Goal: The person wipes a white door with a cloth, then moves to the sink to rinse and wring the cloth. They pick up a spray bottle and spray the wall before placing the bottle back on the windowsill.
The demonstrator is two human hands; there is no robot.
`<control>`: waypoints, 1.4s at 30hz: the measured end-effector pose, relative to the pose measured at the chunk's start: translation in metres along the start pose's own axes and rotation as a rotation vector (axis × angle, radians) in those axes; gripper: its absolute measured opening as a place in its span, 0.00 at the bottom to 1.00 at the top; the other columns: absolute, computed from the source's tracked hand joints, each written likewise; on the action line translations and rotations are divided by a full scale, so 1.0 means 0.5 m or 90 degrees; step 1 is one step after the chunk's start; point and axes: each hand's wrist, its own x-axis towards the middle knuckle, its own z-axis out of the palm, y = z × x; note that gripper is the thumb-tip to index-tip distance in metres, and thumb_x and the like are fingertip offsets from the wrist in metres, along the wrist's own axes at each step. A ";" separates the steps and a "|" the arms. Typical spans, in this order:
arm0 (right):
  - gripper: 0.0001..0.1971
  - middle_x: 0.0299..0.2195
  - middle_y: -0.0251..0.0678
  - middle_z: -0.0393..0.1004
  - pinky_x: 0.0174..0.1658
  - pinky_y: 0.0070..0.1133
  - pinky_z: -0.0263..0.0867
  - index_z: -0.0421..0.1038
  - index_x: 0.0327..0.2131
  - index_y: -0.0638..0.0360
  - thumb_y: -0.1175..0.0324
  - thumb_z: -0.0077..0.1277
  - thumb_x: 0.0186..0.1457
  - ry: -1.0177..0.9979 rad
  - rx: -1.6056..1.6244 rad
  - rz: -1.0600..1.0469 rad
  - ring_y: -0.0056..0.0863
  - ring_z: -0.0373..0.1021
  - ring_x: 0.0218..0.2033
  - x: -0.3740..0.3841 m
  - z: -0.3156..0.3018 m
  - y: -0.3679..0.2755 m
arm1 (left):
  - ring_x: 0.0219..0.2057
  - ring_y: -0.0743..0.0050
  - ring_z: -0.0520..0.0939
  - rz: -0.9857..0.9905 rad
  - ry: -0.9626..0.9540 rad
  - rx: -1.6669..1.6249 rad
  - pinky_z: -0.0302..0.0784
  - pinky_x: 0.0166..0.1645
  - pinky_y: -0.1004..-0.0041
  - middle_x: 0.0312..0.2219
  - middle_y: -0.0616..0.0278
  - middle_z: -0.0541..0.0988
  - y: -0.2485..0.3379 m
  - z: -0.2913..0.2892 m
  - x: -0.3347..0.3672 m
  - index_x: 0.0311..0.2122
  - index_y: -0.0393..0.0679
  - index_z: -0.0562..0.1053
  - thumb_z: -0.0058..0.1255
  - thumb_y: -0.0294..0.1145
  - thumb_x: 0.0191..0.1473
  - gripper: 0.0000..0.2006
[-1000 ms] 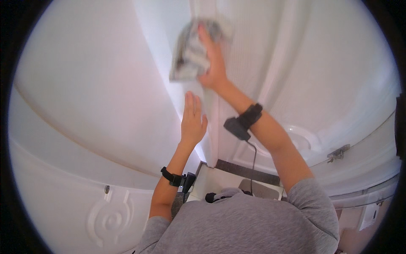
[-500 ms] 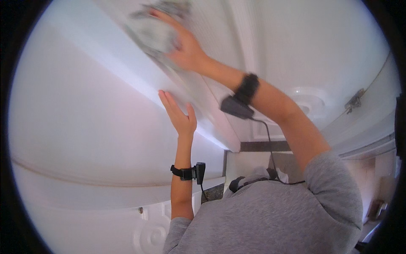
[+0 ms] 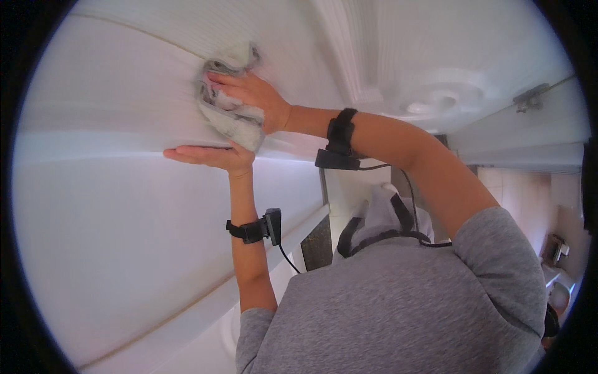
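My right hand [image 3: 256, 98] presses a crumpled white-and-grey cloth [image 3: 240, 129] against a white panelled door [image 3: 299, 56]. Its fingers bend into the folds, and part of the cloth bunches up beyond the fingertips. Just below, my left hand [image 3: 202, 156] is open, fingers stretched out together toward the left along a bright strip of the white surface [image 3: 112, 212]. Its thumb side lies close under the cloth's lower edge; whether the two touch I cannot tell. Nothing is held in the left hand.
Black straps with small boxes sit on both forearms, the right box [image 3: 337, 159] trailing a cable [image 3: 408, 187]. A round moulding [image 3: 445, 100] stands out on the door. Metal hardware [image 3: 531, 96] is at the upper right. Dark stone [image 3: 317, 243] shows beside my body.
The view has shifted. My right hand has brought the cloth down, nearer my left hand. The left hand has turned from pointing away to pointing left.
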 end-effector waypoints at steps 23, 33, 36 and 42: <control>0.26 0.53 0.45 0.54 0.55 0.24 0.50 0.51 0.53 0.59 0.66 0.43 0.50 0.172 -0.082 0.662 0.42 0.53 0.54 -0.473 0.102 -0.040 | 0.60 0.54 0.27 0.038 -0.050 0.015 0.27 0.59 0.54 0.57 0.48 0.22 -0.015 -0.005 -0.009 0.58 0.36 0.28 0.35 0.47 0.51 0.41; 0.28 0.47 0.56 0.60 0.50 0.30 0.56 0.50 0.53 0.61 0.67 0.41 0.47 0.056 0.081 1.177 0.48 0.61 0.46 -0.535 0.070 -0.053 | 0.60 0.54 0.28 0.066 -0.030 -0.018 0.27 0.59 0.55 0.57 0.47 0.23 -0.028 -0.009 -0.007 0.58 0.35 0.29 0.34 0.45 0.51 0.40; 0.30 0.49 0.52 0.59 0.51 0.29 0.55 0.49 0.54 0.58 0.70 0.41 0.44 0.039 0.031 0.906 0.47 0.59 0.48 -0.428 0.072 -0.107 | 0.59 0.51 0.27 0.044 -0.022 -0.018 0.25 0.59 0.54 0.57 0.46 0.24 -0.025 -0.011 -0.011 0.58 0.37 0.30 0.35 0.51 0.51 0.42; 0.41 0.58 0.41 0.46 0.54 0.36 0.44 0.46 0.57 0.52 0.77 0.48 0.34 0.017 0.082 0.277 0.41 0.50 0.56 -0.174 0.053 -0.123 | 0.59 0.49 0.28 -0.062 -0.029 0.030 0.27 0.59 0.52 0.57 0.45 0.26 -0.008 -0.007 -0.022 0.58 0.40 0.30 0.35 0.59 0.49 0.45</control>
